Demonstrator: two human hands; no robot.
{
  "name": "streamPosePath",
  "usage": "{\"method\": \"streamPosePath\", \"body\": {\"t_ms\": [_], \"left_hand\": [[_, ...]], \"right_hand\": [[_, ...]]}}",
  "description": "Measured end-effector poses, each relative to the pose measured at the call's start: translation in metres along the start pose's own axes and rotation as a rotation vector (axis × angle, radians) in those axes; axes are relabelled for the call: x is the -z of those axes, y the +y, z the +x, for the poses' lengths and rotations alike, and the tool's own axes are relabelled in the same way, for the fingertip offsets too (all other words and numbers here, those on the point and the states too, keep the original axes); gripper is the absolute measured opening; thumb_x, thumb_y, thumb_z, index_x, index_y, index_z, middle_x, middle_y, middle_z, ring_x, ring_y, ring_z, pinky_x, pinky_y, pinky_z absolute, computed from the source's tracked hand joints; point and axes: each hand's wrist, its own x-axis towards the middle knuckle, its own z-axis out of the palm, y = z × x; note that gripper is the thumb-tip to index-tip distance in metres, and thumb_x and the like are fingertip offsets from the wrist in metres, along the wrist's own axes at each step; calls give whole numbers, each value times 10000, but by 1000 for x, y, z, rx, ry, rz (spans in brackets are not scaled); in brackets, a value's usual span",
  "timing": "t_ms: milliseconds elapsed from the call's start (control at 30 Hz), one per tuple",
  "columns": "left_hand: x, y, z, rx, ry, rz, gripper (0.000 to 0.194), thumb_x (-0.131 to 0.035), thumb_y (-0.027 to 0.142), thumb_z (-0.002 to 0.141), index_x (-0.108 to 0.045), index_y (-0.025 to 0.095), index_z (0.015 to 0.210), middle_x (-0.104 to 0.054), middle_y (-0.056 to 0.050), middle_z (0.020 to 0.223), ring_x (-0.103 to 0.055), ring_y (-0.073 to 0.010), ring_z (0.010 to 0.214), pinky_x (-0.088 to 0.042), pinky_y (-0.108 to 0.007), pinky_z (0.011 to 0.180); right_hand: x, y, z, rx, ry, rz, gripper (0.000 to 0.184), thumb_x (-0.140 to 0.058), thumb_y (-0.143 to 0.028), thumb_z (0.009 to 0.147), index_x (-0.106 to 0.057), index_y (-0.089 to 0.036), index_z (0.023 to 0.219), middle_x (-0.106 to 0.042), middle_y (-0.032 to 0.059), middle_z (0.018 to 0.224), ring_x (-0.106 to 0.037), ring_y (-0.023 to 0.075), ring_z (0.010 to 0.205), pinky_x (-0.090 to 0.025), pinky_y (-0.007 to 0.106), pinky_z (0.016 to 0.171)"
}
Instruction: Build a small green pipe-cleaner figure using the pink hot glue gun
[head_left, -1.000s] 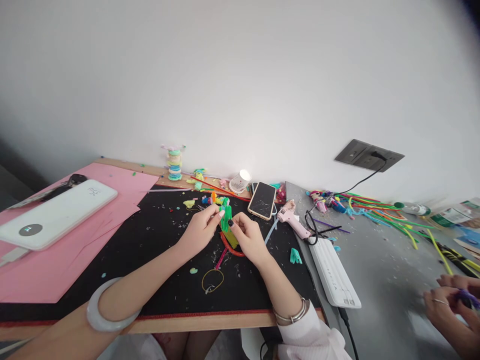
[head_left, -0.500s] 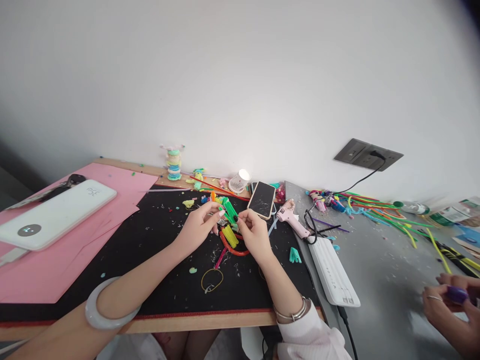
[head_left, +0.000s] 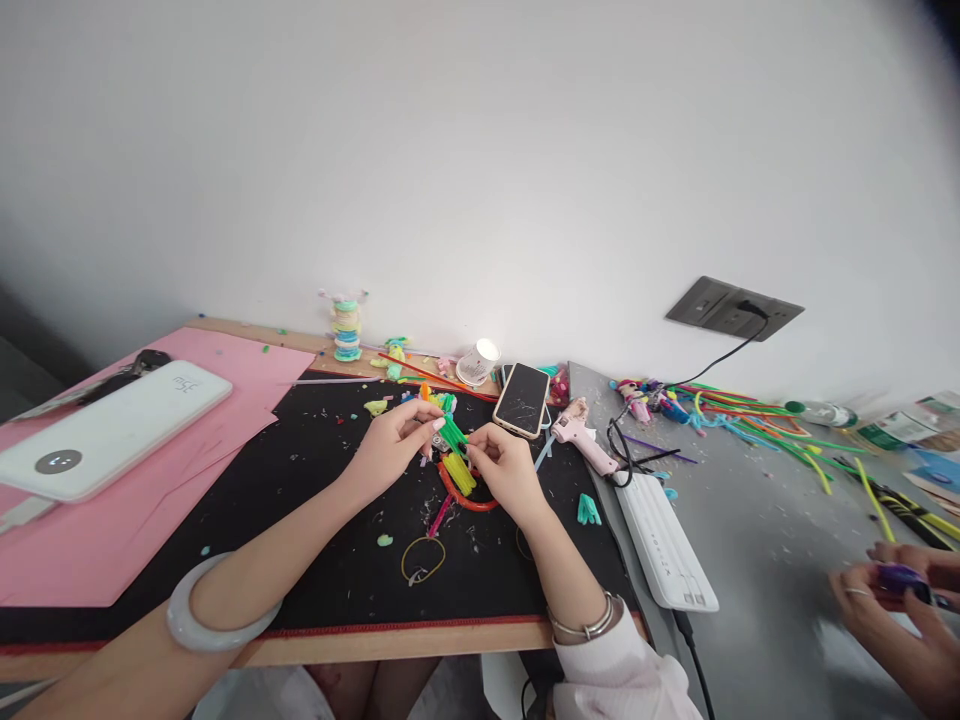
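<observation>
Between my two hands is a green bundle of pipe cleaners [head_left: 453,434], held up above the black mat [head_left: 330,560]. My left hand [head_left: 397,438] pinches its left side with thumb and forefinger. My right hand [head_left: 507,468] grips the lower right end, where a small dark spot shows by the fingertips. Just below lie a yellow bundle of pipe cleaners [head_left: 459,475] and a curved red-orange one [head_left: 476,504]. A magenta strip [head_left: 440,514] and a rubber band [head_left: 423,560] are closer to me. Orange and other coloured bits sit behind my left fingertips.
A phone [head_left: 522,400], a paper cup [head_left: 478,362] and a pink glue gun [head_left: 583,438] stand behind my hands. White power banks [head_left: 666,540] flank the mat, the left one on pink paper [head_left: 247,400]. At right, another person's hands [head_left: 892,610] hold something purple.
The green bundle has tilted slightly in my fingers, and my right hand has shifted a little left. The other person's hands have moved left and up a bit.
</observation>
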Motion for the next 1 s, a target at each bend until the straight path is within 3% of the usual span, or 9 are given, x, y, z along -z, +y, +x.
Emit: {"method": "streamPosePath", "body": {"t_ms": [200,333,467,700,1000], "left_hand": [[1,-3,2,0,-69,-57,167,-539,338,830,-538,194,914,-553,12,794,-530,-99,543,-451,-257,569],[2,-7,4,1,-97,-82,146,-546,326,829,-528,192,886,-549,24,747,-529,-97,542,-454,-257,583],[3,-9,6,13,-80,-138,159,-572,332,814,-529,187,863,-551,34,680,-533,-104,551,-458,-255,583],[4,-10,6,80,-77,-138,206,-629,350,764,-567,160,811,-601,7,680,-542,-110,565,-461,-262,591],[-3,-5,1,151,-251,-92,181,-659,325,723,-593,156,727,-631,-4,664,-574,-126,593,-472,-278,635]], "right_hand": [[4,-1,0,-10,-33,1,62,-546,-213,775,-544,-188,718,-539,-29,607,-529,119,547,-424,238,548],[8,-4,-1,-69,-49,70,60,-573,-231,758,-567,-180,727,-555,-27,599,-523,113,530,-404,229,525],[13,-8,0,-126,-11,183,111,-599,-278,744,-568,-172,732,-507,-51,533,-422,81,442,-326,206,444],[19,-9,2,-109,54,216,170,-552,-306,800,-497,-177,704,-484,-52,536,-374,73,459,-261,198,440],[19,-5,2,-25,149,185,157,-529,-299,825,-486,-188,722,-438,-58,561,-386,87,488,-292,209,471]]}}
